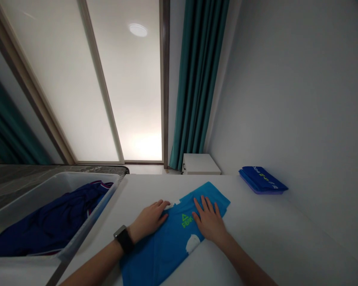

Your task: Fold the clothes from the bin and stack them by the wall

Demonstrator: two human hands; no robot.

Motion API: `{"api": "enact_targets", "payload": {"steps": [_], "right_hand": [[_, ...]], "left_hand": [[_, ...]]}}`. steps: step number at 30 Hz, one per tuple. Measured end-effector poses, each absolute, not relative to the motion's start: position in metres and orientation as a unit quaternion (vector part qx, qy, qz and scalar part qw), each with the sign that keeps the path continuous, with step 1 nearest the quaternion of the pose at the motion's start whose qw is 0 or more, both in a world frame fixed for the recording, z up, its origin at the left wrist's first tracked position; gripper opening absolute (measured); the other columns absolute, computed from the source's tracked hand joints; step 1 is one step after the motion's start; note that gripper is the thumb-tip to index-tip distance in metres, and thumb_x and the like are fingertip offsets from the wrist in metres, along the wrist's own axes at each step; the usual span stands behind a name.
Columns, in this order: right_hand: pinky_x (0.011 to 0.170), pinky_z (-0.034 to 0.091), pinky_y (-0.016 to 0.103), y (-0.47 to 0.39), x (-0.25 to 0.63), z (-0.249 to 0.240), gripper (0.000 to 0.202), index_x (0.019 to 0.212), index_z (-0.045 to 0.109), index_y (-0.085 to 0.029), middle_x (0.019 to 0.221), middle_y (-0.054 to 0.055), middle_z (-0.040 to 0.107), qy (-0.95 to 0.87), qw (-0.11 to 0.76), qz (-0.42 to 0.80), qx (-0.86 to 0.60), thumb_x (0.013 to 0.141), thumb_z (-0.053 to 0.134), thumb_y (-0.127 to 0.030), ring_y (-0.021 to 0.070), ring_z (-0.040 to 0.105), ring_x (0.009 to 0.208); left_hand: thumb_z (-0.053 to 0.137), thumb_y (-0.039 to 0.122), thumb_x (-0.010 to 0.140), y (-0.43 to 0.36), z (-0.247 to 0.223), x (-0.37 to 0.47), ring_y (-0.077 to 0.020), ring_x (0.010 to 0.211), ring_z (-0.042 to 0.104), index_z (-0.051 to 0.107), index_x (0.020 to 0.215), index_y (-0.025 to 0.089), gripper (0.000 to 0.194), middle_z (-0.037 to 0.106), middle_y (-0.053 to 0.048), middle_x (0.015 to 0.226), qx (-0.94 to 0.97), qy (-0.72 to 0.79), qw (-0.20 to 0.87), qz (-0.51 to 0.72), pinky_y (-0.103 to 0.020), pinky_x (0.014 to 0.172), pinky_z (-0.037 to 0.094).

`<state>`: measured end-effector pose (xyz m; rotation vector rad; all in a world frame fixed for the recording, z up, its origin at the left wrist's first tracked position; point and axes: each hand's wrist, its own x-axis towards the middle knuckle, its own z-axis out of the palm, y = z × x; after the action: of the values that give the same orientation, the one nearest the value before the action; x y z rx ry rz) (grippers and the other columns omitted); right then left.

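Note:
A bright blue garment with a green PEAK logo and white patches lies folded lengthwise on the white table, slanting from near left to far right. My left hand, with a dark smartwatch on the wrist, rests on its left edge, fingers stretched out. Flat on the upper right part, beside the logo, lies my right hand with its fingers spread. Neither hand grips the cloth. The garment's near end runs out of the bottom of the view.
A translucent plastic bin with dark blue clothing stands at the left. Folded blue clothes are stacked at the table's far right, near the wall. Behind the table are a white cabinet, a teal curtain and frosted sliding doors.

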<state>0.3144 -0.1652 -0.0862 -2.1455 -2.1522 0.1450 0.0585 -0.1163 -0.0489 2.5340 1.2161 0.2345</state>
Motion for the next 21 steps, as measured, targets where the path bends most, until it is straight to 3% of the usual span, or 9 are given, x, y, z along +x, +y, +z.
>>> {"api": "enact_targets", "payload": {"steps": [5,11,16,18,21], "right_hand": [[0.119,0.006,0.052,-0.133,0.337,-0.076,0.060,0.154,0.021,-0.029,0.161,0.006,0.016,-0.822,0.039,0.068,-0.564,0.101,0.020,-0.057,0.0243,0.010,0.149],[0.118,0.010,0.052,-0.100,0.348,-0.058,0.056,0.153,0.025,-0.032,0.160,0.003,0.023,-0.887,0.016,0.058,-0.458,0.100,0.030,-0.052,0.0246,0.015,0.148],[0.119,0.012,0.049,-0.107,0.317,-0.060,0.057,0.153,0.029,-0.020,0.159,0.009,0.026,-0.847,0.036,0.026,-0.529,0.100,0.030,-0.041,0.0255,0.021,0.146],[0.118,0.014,0.049,-0.116,0.299,-0.067,0.061,0.152,0.029,-0.013,0.158,0.014,0.028,-0.805,0.038,0.037,-0.590,0.100,0.026,-0.043,0.0279,0.023,0.146],[0.118,0.011,0.050,-0.126,0.280,-0.079,0.067,0.152,0.028,-0.009,0.158,0.017,0.023,-0.763,0.043,0.052,-0.642,0.098,0.026,-0.049,0.0302,0.017,0.147]], "left_hand": [[0.050,0.021,0.088,-0.138,-0.044,0.058,-0.0260,0.112,0.062,0.044,0.131,0.020,0.044,0.058,-0.011,0.129,0.866,0.445,0.221,0.063,-0.039,0.097,0.047],[0.056,0.026,0.085,-0.174,-0.033,0.070,-0.0278,0.111,0.063,0.046,0.128,0.020,0.045,0.061,-0.011,0.126,0.873,0.426,0.238,0.015,-0.040,0.096,0.048],[0.050,0.038,0.093,-0.167,-0.026,0.075,-0.0318,0.105,0.065,0.044,0.134,0.018,0.047,0.068,-0.013,0.112,0.882,0.435,0.180,0.000,-0.045,0.091,0.049],[0.047,0.038,0.095,-0.155,-0.029,0.077,-0.0319,0.117,0.058,0.038,0.142,0.018,0.052,0.062,-0.015,0.125,0.886,0.439,0.142,0.052,-0.047,0.098,0.045],[0.048,0.040,0.095,-0.141,-0.041,0.083,-0.0295,0.137,0.040,0.026,0.151,0.020,0.063,0.042,-0.014,0.150,0.905,0.393,0.127,0.104,-0.047,0.110,0.036]]}}
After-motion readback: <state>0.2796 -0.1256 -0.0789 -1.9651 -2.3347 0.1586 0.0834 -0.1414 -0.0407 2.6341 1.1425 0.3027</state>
